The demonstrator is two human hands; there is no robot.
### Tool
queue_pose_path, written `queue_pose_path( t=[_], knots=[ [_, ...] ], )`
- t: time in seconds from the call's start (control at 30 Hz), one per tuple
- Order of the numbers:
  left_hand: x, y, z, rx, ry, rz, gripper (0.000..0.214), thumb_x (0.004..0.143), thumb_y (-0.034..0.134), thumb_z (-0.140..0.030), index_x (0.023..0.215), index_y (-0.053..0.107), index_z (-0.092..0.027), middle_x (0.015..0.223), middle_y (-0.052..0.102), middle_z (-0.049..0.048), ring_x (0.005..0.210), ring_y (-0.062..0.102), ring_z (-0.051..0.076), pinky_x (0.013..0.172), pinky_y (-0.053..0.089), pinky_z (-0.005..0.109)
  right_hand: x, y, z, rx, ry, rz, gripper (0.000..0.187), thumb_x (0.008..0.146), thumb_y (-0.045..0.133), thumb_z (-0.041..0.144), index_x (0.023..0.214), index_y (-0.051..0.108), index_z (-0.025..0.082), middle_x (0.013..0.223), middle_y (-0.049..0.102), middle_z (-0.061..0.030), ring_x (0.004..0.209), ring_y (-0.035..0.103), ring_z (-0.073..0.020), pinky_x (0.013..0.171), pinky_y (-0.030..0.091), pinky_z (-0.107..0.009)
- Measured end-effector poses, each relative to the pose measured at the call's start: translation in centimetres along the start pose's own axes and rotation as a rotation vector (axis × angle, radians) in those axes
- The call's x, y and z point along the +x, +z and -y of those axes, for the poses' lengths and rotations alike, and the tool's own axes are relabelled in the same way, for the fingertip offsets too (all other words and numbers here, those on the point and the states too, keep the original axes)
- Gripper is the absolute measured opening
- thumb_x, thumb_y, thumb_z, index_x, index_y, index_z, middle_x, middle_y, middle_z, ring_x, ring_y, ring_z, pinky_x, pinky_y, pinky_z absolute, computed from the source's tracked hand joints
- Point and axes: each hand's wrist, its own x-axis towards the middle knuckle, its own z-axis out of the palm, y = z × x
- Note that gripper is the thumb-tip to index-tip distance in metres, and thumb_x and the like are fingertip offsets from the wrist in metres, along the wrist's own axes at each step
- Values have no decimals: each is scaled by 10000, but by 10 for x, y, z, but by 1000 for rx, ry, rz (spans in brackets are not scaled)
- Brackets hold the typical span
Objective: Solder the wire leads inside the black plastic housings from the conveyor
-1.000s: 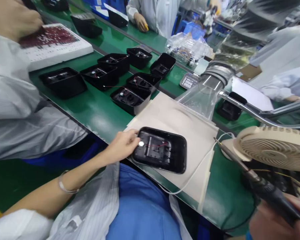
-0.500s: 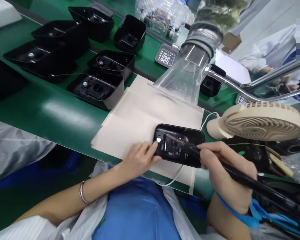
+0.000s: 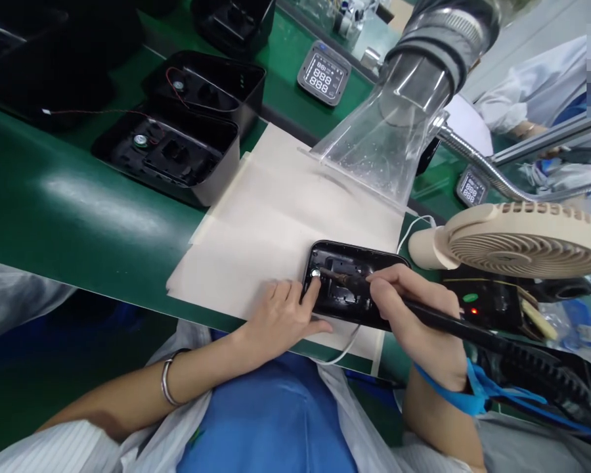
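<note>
A black plastic housing (image 3: pixel 357 259) lies open side up on a beige mat (image 3: pixel 276 223) at the near edge of the green belt. My left hand (image 3: pixel 280 318) rests on the mat, its fingertips pressing the housing's left end beside a small silver disc (image 3: pixel 316 272). My right hand (image 3: pixel 416 322) grips a black soldering iron (image 3: pixel 453 327) like a pen. The iron's tip reaches across the housing to the silver disc. A blue strap runs round my right wrist.
Several more black housings (image 3: pixel 170 151) with red wires sit on the green belt (image 3: pixel 79 210) to the left. A clear fume hood (image 3: pixel 389 141) on a flexible hose hangs above the mat. A beige fan (image 3: pixel 517 240) stands right. A co-worker's sleeve (image 3: pixel 532 98) shows at far right.
The view has swung right and closer. My right hand brought the soldering iron in from the right onto the housing, and its tip now touches the silver disc. My left hand stayed on the housing.
</note>
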Motion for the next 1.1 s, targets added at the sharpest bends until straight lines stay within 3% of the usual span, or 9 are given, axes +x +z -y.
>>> queue_pose_path(
  t=[0.33, 0.63, 1.1],
  knots=[
    [-2, 0, -1, -6, -18, 5, 665, 729, 629, -613, 1141, 638, -91, 639, 559, 41, 594, 523, 197, 569, 345, 305, -2, 5, -2, -56, 16, -47, 185, 820, 522, 181, 651, 595, 196, 441, 440, 77, 385, 402, -54, 382, 320, -159],
    [-1, -1, -2, -1, -4, 28, 622, 786, 612, -557, 1169, 616, -67, 637, 544, 36, 600, 524, 187, 568, 354, 304, -14, 10, -4, 34, 62, -134, 165, 837, 530, 170, 693, 605, 201, 476, 434, 81, 419, 396, -52, 407, 321, -167],
    [-3, -3, -2, 33, -4, 62, 577, 814, 603, -516, 1189, 604, -78, 641, 538, 35, 602, 519, 179, 564, 368, 296, -11, 15, -9, 44, 116, -133, 165, 808, 530, 173, 672, 620, 196, 467, 445, 75, 423, 409, -62, 400, 308, -182]
  ],
)
